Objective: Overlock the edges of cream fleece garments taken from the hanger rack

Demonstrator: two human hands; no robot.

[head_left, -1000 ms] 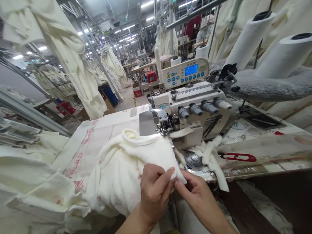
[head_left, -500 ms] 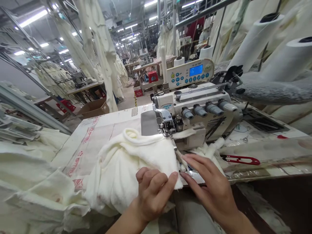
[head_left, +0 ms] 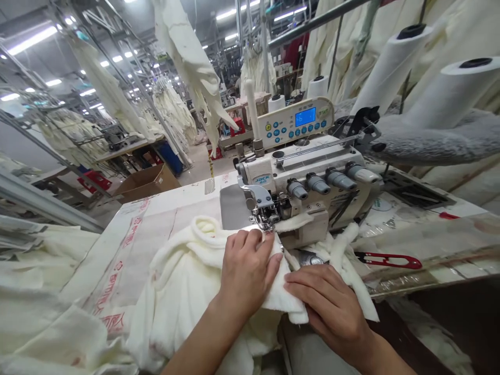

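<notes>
A cream, fleecy fabric piece (head_left: 183, 281) lies bunched on the table, its edge running under the presser foot (head_left: 266, 221) of a white overlock sewing machine (head_left: 312, 177). My left hand (head_left: 248, 265) rests on top of it just in front of the foot, fingers laid over the cloth and thumb apart. Lower right, my right hand (head_left: 332, 304) grips the fabric's near corner, fingers on top; its thumb is mostly hidden beneath. A narrow cream strip (head_left: 292, 223) lies beside the needle area.
Red thread snips (head_left: 390, 260) lie on the table right of my right hand, near cream scraps (head_left: 344, 245). Thread cones (head_left: 394, 67) stand behind the machine. More cream cloth (head_left: 50, 323) is heaped at left. A cardboard box (head_left: 146, 179) sits beyond the table.
My left hand has moved from the fabric's near corner up to the presser foot. My right hand, earlier apart from the cloth, now holds that corner. The view has shifted slightly.
</notes>
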